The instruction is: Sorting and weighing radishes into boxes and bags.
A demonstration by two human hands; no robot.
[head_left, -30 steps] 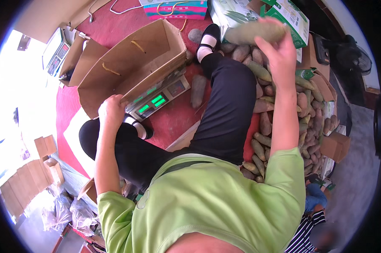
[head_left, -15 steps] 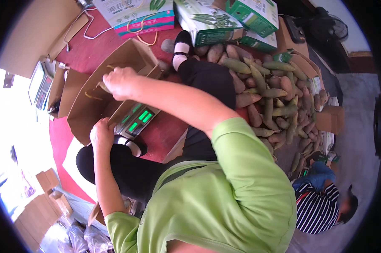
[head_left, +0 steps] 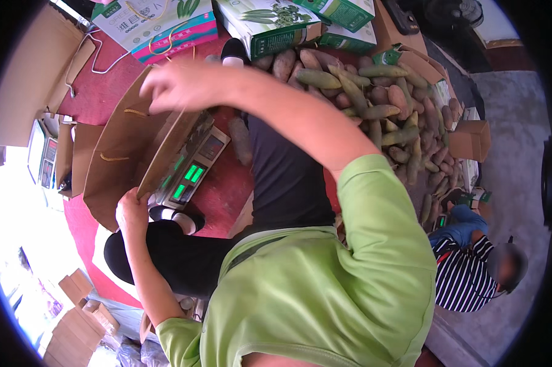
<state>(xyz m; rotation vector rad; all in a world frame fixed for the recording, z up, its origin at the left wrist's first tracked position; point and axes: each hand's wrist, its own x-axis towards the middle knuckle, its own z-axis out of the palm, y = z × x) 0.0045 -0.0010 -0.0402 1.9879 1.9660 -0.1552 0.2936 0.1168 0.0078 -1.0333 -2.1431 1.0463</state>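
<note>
Your shirt (head_left: pixel 319 275) is plain lime green, your trousers (head_left: pixel 287 174) black; the box (head_left: pixel 118 137) you touch is plain brown with yellow rope handles (head_left: pixel 113 158), the scale displays (head_left: pixel 194 174) glow green, the floor covering (head_left: pixel 227 189) is red, the tubers (head_left: pixel 398 103) green and pinkish-brown, and your co-worker's top (head_left: pixel 465 280) striped black and white

two rope handles (head_left: pixel 136 112) inside one carton (head_left: pixel 111 137), two hands (head_left: pixel 131 212), one fan (head_left: pixel 463 11).

The left hand (head_left: pixel 132 215) grips the box (head_left: pixel 118 137) by its near edge; the right hand (head_left: pixel 181 87), blurred, hovers over it. A green-lit scale (head_left: pixel 193 174) shows beside the box, and tubers (head_left: pixel 383 113) lie heaped rightward.
</note>
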